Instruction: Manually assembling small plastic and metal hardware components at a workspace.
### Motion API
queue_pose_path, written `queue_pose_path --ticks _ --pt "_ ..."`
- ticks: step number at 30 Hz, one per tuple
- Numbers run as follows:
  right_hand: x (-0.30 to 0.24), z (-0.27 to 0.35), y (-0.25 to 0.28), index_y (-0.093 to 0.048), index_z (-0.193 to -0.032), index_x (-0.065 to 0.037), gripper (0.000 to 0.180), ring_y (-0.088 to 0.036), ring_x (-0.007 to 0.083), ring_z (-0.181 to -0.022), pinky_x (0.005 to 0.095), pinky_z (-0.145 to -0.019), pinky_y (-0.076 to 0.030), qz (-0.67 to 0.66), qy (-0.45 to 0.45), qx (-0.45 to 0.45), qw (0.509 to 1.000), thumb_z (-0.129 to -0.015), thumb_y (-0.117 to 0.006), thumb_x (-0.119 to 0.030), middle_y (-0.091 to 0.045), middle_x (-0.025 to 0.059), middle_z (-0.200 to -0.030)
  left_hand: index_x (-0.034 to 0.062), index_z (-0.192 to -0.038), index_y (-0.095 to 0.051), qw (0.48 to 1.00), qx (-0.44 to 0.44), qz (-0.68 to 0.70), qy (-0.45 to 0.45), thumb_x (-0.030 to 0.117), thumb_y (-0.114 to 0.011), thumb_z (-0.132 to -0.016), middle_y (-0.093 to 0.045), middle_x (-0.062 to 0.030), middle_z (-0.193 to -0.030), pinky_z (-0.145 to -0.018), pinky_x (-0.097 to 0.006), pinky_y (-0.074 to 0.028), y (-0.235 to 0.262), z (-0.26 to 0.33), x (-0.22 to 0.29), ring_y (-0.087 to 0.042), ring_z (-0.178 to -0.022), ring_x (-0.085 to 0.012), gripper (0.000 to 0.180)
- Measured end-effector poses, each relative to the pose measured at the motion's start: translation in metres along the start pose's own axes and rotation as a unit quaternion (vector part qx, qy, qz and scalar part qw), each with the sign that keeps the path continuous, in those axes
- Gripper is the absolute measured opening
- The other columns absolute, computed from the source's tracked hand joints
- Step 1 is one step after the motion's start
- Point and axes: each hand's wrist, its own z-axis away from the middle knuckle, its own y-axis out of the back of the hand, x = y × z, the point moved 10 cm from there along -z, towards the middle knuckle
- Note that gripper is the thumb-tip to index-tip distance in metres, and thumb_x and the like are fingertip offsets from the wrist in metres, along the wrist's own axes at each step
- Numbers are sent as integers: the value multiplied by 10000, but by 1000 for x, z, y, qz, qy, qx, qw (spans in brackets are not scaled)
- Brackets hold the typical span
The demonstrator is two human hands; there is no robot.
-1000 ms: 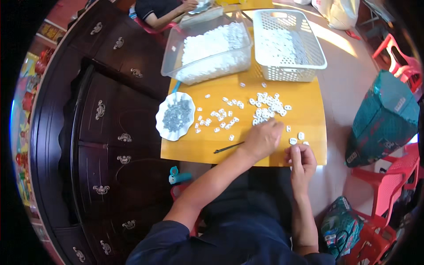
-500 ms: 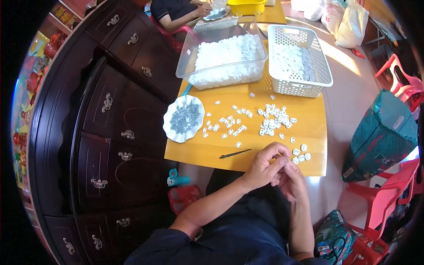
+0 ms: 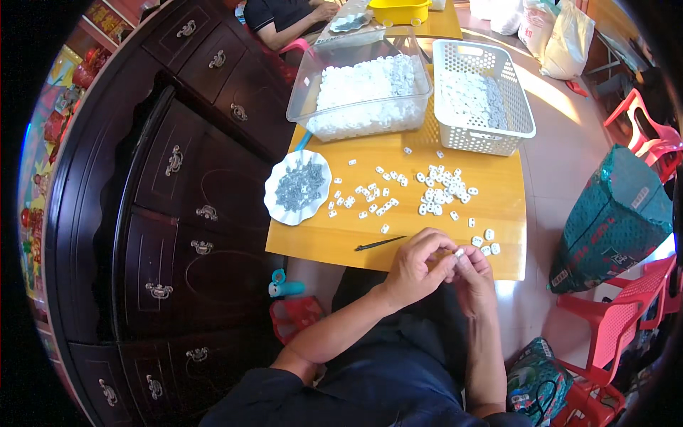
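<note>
My left hand (image 3: 418, 267) and my right hand (image 3: 473, 274) meet at the near edge of the yellow table (image 3: 498, 206), fingertips pinched together on one small white plastic piece (image 3: 459, 252). Just beyond them lie three more white pieces (image 3: 486, 242). A thin dark tool (image 3: 380, 243) rests on the table left of my left hand. Several loose white pieces (image 3: 441, 188) are scattered mid-table. A white scalloped plate (image 3: 297, 188) of small grey metal parts sits at the table's left edge.
A clear tub (image 3: 359, 92) of white pieces and a white basket (image 3: 480, 96) stand at the far side. A dark wooden cabinet (image 3: 178, 199) runs along the left. A teal bag (image 3: 615, 213) and red plastic chairs (image 3: 619, 320) are on the right. Another person (image 3: 284, 14) sits beyond.
My left hand drew back from the table surface toward my right hand, and both now pinch a white piece together at the table's near edge. The view shifted slightly.
</note>
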Motion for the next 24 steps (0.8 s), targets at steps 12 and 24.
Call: queue_pose_path --ticks 12,24 --pt "-24 6 3 -626 -1011 -3 94 -624 70 -768 226 -717 -535 250 113 67 959 -1006 -635 -96 -669 16 -864 -23 -854 -631 996 -27 -87 -13 -9 -670 -870 -625 -77 -764 -541 -271 -488 -1 -3 -19 -625 -614 -120 44" --pt "-30 7 -2 -668 -978 22 126 -617 74 -721 227 -674 -508 374 161 112 906 -990 -658 -103 -670 11 -793 52 -834 -648 902 53 -428 1 115 -674 -861 -671 -120 -840 -670 -447 -538 88 -27 -40 -668 -768 -339 73"
